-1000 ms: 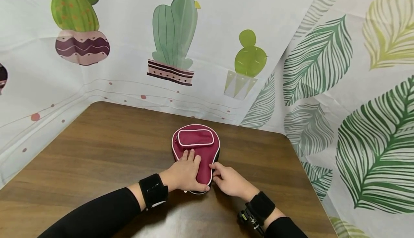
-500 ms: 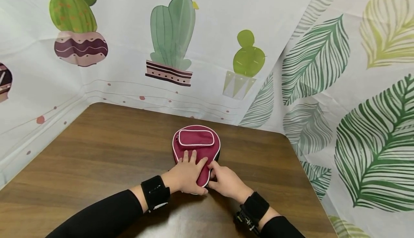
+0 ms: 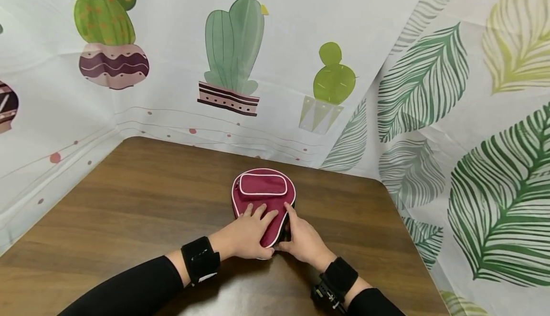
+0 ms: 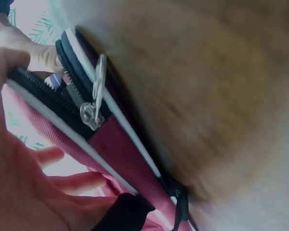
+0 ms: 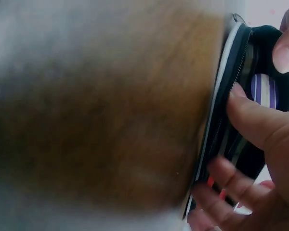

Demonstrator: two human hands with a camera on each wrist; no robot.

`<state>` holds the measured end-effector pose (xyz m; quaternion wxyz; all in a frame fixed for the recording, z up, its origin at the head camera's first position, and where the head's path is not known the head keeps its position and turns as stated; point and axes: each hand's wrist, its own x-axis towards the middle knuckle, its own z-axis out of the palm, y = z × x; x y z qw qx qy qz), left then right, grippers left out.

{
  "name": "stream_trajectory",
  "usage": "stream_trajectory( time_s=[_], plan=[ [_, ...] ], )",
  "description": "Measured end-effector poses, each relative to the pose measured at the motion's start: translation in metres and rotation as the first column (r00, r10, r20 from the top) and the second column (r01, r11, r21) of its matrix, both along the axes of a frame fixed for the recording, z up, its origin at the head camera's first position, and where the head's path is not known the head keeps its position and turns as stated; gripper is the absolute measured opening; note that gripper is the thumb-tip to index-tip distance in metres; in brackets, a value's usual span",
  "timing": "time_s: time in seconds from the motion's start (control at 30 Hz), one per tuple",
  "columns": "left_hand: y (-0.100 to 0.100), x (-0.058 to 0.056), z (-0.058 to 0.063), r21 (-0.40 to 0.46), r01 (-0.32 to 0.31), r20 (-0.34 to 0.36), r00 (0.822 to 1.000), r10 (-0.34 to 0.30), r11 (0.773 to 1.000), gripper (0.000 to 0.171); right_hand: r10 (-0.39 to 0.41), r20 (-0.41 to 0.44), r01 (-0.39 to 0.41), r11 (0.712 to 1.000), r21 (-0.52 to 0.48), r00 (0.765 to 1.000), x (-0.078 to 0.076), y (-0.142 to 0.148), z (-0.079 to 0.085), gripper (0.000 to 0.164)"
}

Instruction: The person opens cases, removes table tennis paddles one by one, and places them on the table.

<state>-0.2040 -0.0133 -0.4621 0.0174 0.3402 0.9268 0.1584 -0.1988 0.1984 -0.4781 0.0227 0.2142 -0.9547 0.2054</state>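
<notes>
A maroon table tennis paddle case (image 3: pixel 272 232) with white piping lies on the wooden table, its side zip undone towards the right. Inside the gap, a handle (image 5: pixel 266 91) with purple and pale stripes shows, with red edges beside it. My left hand (image 3: pixel 249 235) lies across the narrower part, fingers spread on top, thumb hooked at the opening's edge. My right hand (image 3: pixel 307 239) is at the right side, its index fingertip on the rim and its thumb lower down. In the right wrist view its fingers (image 5: pixel 231 180) reach along the opening. A metal zip pull (image 4: pixel 98 89) sits near the zip's end.
The brown table (image 3: pixel 172 187) extends around the case. Behind it hangs a white cloth (image 3: pixel 172 29) printed with cacti and leaves. A small pocket (image 3: pixel 263 184) with white trim is on the case's wide end.
My right hand has gone from pinching the right edge to spreading finger and thumb along it, its index moving farther up the rim. My left hand stays on the case.
</notes>
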Motion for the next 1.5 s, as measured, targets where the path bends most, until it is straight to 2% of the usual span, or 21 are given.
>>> stream_trajectory(
  time_s=[0.17, 0.3, 0.43, 0.5, 0.57, 0.7, 0.77, 0.83, 0.93, 1.0, 1.07, 1.13, 1.2, 1.27, 1.4, 1.5],
  plan=[
    [0.001, 0.005, 0.002, 0.061, -0.012, 0.012, 1.0, 0.011, 0.998, 0.074, -0.022, 0.031, 0.022, 1.0, 0.003, 0.999, -0.001, 0.002, -0.001, 0.121],
    [0.002, 0.009, 0.005, 0.11, 0.004, -0.012, 1.0, -0.003, 0.994, 0.064, -0.039, 0.057, 0.04, 0.999, -0.015, 0.998, -0.002, 0.002, 0.0, 0.129],
    [0.0, 0.016, 0.011, 0.129, 0.022, -0.082, 0.997, -0.011, 0.991, 0.061, -0.063, 0.097, 0.066, 0.997, -0.028, 0.993, -0.002, 0.001, 0.001, 0.133],
    [-0.001, 0.018, 0.015, 0.131, 0.019, -0.15, 0.989, 0.001, 0.991, 0.063, -0.07, 0.114, 0.074, 0.997, -0.031, 0.991, -0.002, 0.001, 0.001, 0.132],
    [-0.004, 0.019, 0.021, 0.122, 0.008, -0.241, 0.97, 0.022, 0.992, 0.065, -0.078, 0.128, 0.082, 0.996, -0.026, 0.989, -0.002, 0.001, 0.003, 0.131],
    [-0.015, 0.015, 0.035, 0.091, -0.043, -0.413, 0.908, 0.077, 0.995, 0.07, -0.077, 0.155, 0.081, 0.997, -0.015, 0.985, 0.0, 0.0, 0.006, 0.126],
    [-0.024, 0.012, 0.043, 0.067, -0.085, -0.46, 0.881, 0.107, 0.994, 0.071, -0.075, 0.173, 0.077, 0.997, -0.005, 0.982, 0.0, 0.0, 0.007, 0.124],
    [-0.035, 0.009, 0.052, 0.024, -0.152, -0.473, 0.869, 0.145, 0.988, 0.071, -0.069, 0.182, 0.07, 0.998, 0.0, 0.981, 0.0, 0.0, 0.007, 0.122],
    [-0.053, 0.007, 0.064, -0.086, -0.276, -0.448, 0.869, 0.21, 0.957, 0.066, -0.069, 0.183, 0.068, 0.998, 0.011, 0.981, 0.001, 0.001, 0.008, 0.119],
    [-0.064, 0.008, 0.068, -0.181, -0.332, -0.416, 0.879, 0.234, 0.926, 0.061, -0.07, 0.177, 0.069, 0.998, 0.011, 0.982, 0.001, 0.002, 0.008, 0.117],
    [-0.074, 0.007, 0.068, -0.264, -0.35, -0.36, 0.9, 0.245, 0.899, 0.062, -0.079, 0.175, 0.077, 0.997, 0.02, 0.981, 0.001, 0.002, 0.009, 0.115],
    [-0.081, 0.005, 0.063, -0.314, -0.342, -0.288, 0.923, 0.254, 0.886, 0.066, -0.082, 0.17, 0.079, 0.996, 0.028, 0.982, 0.001, 0.003, 0.009, 0.112],
    [-0.087, 0.002, 0.057, -0.329, -0.331, -0.197, 0.94, 0.278, 0.884, 0.073, -0.077, 0.162, 0.072, 0.997, 0.039, 0.984, 0.0, 0.002, 0.009, 0.108],
    [-0.093, -0.003, 0.05, -0.321, -0.327, -0.105, 0.945, 0.31, 0.889, 0.081, -0.067, 0.164, 0.06, 0.997, 0.046, 0.984, -0.001, 0.001, 0.01, 0.104],
    [-0.104, -0.013, 0.036, -0.293, -0.327, 0.023, 0.937, 0.349, 0.899, 0.098, -0.061, 0.181, 0.05, 0.997, 0.061, 0.982, -0.002, 0.0, 0.009, 0.099],
    [-0.111, -0.021, 0.026, -0.285, -0.333, 0.07, 0.928, 0.366, 0.899, 0.111, -0.066, 0.185, 0.053, 0.996, 0.073, 0.981, -0.002, 0.0, 0.008, 0.097]
  ],
)
